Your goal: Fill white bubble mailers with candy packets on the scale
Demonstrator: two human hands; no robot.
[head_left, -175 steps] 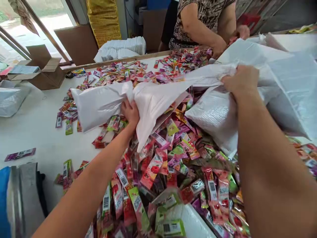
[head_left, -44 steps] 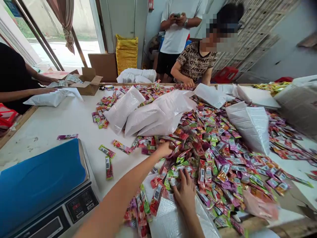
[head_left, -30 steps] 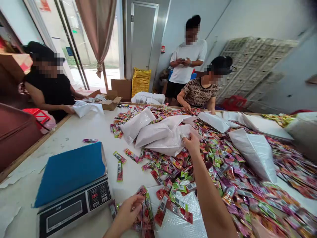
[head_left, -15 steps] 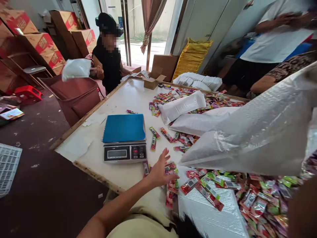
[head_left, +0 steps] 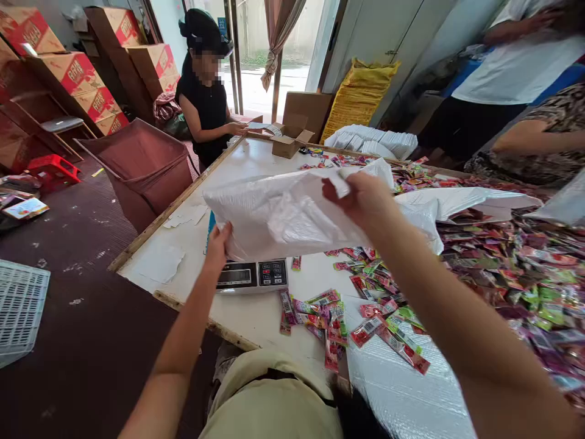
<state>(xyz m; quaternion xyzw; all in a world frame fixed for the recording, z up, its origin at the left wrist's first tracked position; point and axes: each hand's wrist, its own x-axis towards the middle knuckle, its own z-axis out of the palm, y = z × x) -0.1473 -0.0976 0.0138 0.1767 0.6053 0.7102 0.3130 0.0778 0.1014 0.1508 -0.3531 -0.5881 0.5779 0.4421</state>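
A large white plastic bag, its film wrinkled, is stretched between my hands above the table. My left hand pinches its near left corner. The upper right end is gripped by my right hand, fingers bent around the film. Under the bag stands a digital scale; its blue pan is mostly hidden. Several small candy-like sachets in red, green and purple lie in front of the scale. Another white bag rests on the sachets to the right.
A large heap of sachets covers the table's right side. An open carton and stacked white packs stand at the back. A co-worker in black is at the far left corner; other people are at the right.
The bag has swung from the right to above the scale. My left hand, open before, has moved up and left and taken hold of its corner. The co-worker's white bag is out of sight.
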